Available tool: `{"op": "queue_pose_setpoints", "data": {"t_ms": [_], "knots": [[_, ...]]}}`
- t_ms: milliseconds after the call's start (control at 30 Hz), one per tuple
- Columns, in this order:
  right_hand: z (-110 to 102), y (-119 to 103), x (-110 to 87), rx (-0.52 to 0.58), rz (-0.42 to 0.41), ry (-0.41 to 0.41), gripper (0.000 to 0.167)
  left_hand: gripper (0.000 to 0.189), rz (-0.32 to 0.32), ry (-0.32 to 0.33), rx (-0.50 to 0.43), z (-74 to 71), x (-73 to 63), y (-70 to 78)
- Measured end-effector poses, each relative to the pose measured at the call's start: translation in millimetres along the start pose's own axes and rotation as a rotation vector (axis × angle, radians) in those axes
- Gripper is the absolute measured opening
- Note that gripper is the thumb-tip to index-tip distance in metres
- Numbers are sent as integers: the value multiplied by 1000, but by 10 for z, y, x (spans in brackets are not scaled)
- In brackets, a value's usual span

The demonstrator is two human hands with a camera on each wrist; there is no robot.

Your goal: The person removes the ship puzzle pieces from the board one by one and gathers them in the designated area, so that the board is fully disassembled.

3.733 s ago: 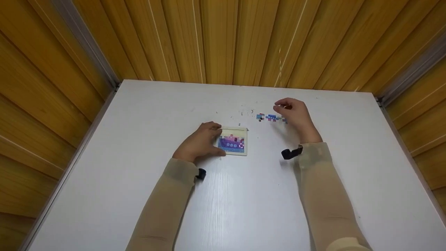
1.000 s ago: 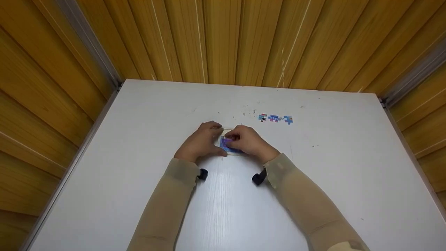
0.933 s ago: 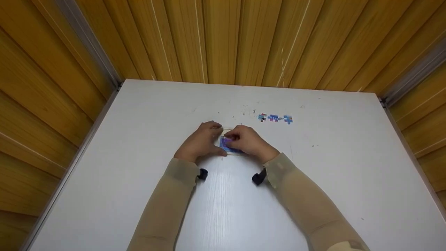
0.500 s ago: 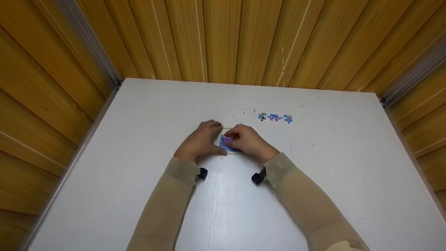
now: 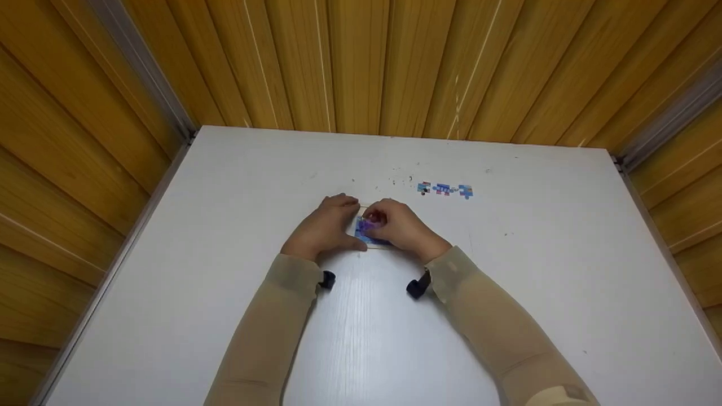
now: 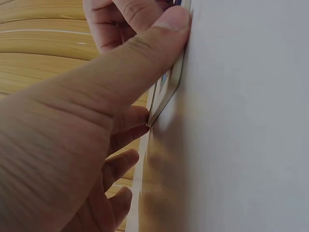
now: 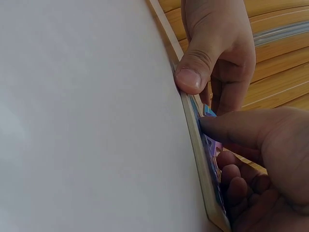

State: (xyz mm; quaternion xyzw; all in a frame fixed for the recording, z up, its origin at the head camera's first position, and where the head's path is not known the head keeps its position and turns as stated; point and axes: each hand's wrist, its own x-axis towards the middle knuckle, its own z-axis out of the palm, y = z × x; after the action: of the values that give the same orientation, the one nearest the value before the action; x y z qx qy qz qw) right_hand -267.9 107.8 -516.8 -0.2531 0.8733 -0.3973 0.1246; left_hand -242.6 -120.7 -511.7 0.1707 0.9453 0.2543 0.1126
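A small square jigsaw puzzle board (image 5: 379, 248) with a pale wooden rim lies flat on the table, its picture blue and purple. My left hand (image 5: 327, 228) grips the board's left side, thumb at the front edge and fingertips at the back corner. Over the picture, my right hand (image 5: 401, 226) pinches a purple puzzle piece (image 5: 368, 225) between thumb and fingers. In the right wrist view that purple piece stands tilted up from the board, and a blue piece (image 7: 208, 111) sticks up near it. My right hand hides the board's right part.
Behind the board to the right, three loose puzzle pieces lie in a row: a multicoloured one (image 5: 424, 188), a blue and pink one (image 5: 443, 189) and a blue one (image 5: 466, 191). Tiny crumbs dot the white table (image 5: 254, 163). Yellow wooden panels (image 5: 355, 67) enclose the back and sides.
My right hand has come from the loose pieces at the back right to the board. In the last half second the purple piece has tilted up. My left hand stays on the board.
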Motion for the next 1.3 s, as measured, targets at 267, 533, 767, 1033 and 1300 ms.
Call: {"op": "queue_pose_setpoints", "data": {"t_ms": [267,533,767,1033,1300], "knots": [[-5,13,-9,51,-29,36,31,108,3,-7,9,-8,-5,0],[-3,14,2,45,-12,36,29,107,-2,-6,0,-3,-4,-5],[-6,14,1,22,-14,27,31,106,5,-5,0,-5,-10,-2],[-8,26,6,14,-9,27,32,105,-16,-4,-12,0,-18,8],[-101,62,11,85,50,-10,35,105,-45,-6,-16,11,-6,26]]}}
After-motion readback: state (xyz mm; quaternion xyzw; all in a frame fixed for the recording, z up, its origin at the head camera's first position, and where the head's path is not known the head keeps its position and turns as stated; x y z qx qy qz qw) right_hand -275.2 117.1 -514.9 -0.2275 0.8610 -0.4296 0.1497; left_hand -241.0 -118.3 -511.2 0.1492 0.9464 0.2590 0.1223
